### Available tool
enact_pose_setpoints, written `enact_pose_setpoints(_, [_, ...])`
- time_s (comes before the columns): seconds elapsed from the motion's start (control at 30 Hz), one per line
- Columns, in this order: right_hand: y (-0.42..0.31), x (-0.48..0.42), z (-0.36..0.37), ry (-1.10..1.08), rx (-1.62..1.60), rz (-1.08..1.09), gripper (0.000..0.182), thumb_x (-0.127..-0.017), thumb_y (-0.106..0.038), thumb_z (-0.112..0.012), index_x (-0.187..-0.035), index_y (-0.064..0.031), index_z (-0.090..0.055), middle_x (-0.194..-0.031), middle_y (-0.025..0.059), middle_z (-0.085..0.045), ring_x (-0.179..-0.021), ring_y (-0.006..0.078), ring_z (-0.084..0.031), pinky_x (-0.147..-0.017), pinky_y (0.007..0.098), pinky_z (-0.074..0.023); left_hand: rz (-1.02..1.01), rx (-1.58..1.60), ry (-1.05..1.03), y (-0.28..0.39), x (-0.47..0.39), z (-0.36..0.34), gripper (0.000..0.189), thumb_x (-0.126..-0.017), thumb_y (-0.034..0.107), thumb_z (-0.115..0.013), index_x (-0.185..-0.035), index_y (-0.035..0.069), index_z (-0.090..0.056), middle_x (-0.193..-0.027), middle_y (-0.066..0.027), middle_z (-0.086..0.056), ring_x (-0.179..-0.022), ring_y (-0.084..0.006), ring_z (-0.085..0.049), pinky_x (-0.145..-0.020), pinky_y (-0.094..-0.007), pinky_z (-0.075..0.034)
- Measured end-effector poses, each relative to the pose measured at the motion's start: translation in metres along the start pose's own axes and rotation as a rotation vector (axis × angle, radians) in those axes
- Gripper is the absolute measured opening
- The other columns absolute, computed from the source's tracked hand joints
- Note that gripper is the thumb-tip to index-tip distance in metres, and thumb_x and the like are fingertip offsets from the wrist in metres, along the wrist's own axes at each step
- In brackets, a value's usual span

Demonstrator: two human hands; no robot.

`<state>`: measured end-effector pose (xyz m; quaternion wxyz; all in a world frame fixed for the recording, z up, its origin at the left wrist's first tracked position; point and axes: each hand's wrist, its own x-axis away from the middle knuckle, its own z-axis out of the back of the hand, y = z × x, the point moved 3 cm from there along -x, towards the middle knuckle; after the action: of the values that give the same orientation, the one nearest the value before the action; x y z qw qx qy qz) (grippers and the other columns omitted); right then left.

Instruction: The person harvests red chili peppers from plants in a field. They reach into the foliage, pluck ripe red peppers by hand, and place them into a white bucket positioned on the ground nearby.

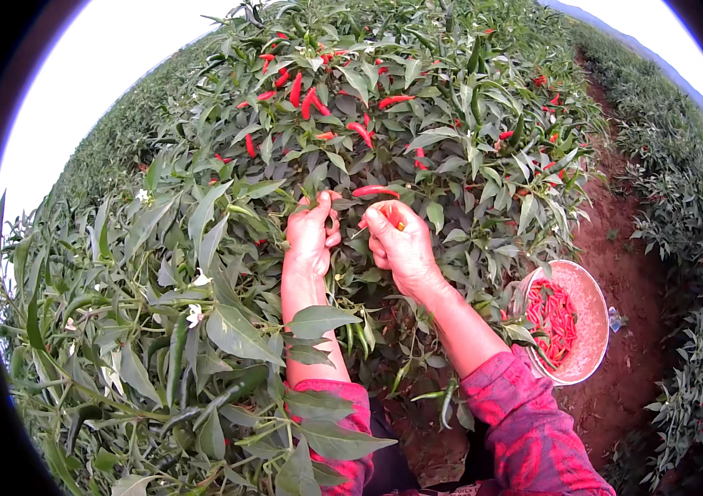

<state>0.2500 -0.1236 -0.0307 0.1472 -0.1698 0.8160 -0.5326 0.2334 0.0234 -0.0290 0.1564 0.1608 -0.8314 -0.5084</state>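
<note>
My left hand [313,230] is among the leaves of a chili pepper plant [351,167], thumb pressed towards the curled fingers. Whether anything is pinched there is hidden. Beside it on the right, my right hand [400,243] is closed around picked chili peppers; a red piece and a thin stem show at the thumb tip, and an orange bit [400,226] shows between the fingers. Just above the right knuckles lies a red chili pepper [376,191]. More ripe red chilies [309,102] hang higher on the plant, beyond both hands.
A pale bucket [593,338] partly filled with red chilies [551,319] stands right of my right forearm, beside a bare soil path [627,291]. Leafy branches with green chilies [177,356] and white flowers [195,315] crowd the left and overlap my left forearm. Another crop row [680,186] borders the path.
</note>
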Motion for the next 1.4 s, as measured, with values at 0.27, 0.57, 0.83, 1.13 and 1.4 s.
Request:
enact_pose_setpoints(0.27, [-0.002,-0.021,0.014,0.073,-0.230,-0.186,0.019,-0.089,-0.012,-0.057,-0.106,-0.0071,-0.057,-0.071,-0.0026,-0.047,-0.051,0.0038,-0.041,-0.037,0.0171,-0.0253,0.008,-0.016,-0.138,0.000,0.002,0.005,0.014,-0.088,0.019,-0.061,-0.097,0.008,-0.059,-0.069,0.0050,-0.048,-0.050,-0.0037,-0.038,-0.040,-0.0192,-0.025])
enact_pose_setpoints(0.57, [-0.018,-0.039,0.006,-0.010,-0.236,-0.151,0.012,-0.085,-0.018,-0.063,-0.085,-0.0083,-0.057,-0.066,-0.0026,-0.049,-0.046,0.0038,-0.037,-0.035,0.0179,-0.0229,-0.062,-0.374,-0.149,0.009,0.018,-0.014,0.027,-0.081,0.021,-0.070,-0.106,0.016,-0.062,-0.079,0.0102,-0.053,-0.060,-0.0012,-0.039,-0.047,-0.0199,-0.026])
enact_pose_setpoints(0.83, [-0.020,-0.036,0.004,0.108,0.049,0.027,0.008,-0.085,-0.011,-0.060,-0.084,-0.0046,-0.056,-0.067,0.0002,-0.051,-0.053,0.0096,-0.048,-0.045,0.0248,-0.0370,-0.163,-0.500,-0.200,0.000,0.010,-0.012,0.013,-0.082,0.021,-0.068,-0.088,0.010,-0.065,-0.065,0.0087,-0.048,-0.053,-0.0035,-0.036,-0.045,-0.0213,-0.027])
enact_pose_setpoints(1.13, [-0.153,0.082,0.019,0.132,0.374,0.484,0.009,-0.090,-0.014,-0.059,-0.089,-0.0044,-0.058,-0.075,-0.0046,-0.056,-0.062,0.0022,-0.046,-0.055,0.0179,-0.0373,-0.093,-0.317,-0.024,0.005,0.017,-0.001,0.019,-0.086,0.027,-0.064,-0.095,0.010,-0.066,-0.096,0.0003,-0.064,-0.071,-0.0078,-0.054,-0.054,-0.0249,-0.046])
enact_pose_setpoints(1.4, [-0.123,0.184,0.299,0.610,1.018,0.061,0.027,-0.082,-0.016,-0.063,-0.104,-0.0015,-0.058,-0.088,0.0039,-0.058,-0.076,0.0088,-0.052,-0.058,0.0240,-0.0440,-0.237,-0.422,-0.096,0.008,0.022,-0.011,0.036,-0.085,0.011,-0.061,-0.121,0.014,-0.057,-0.104,0.0015,-0.061,-0.076,-0.0064,-0.053,-0.064,-0.0215,-0.045])
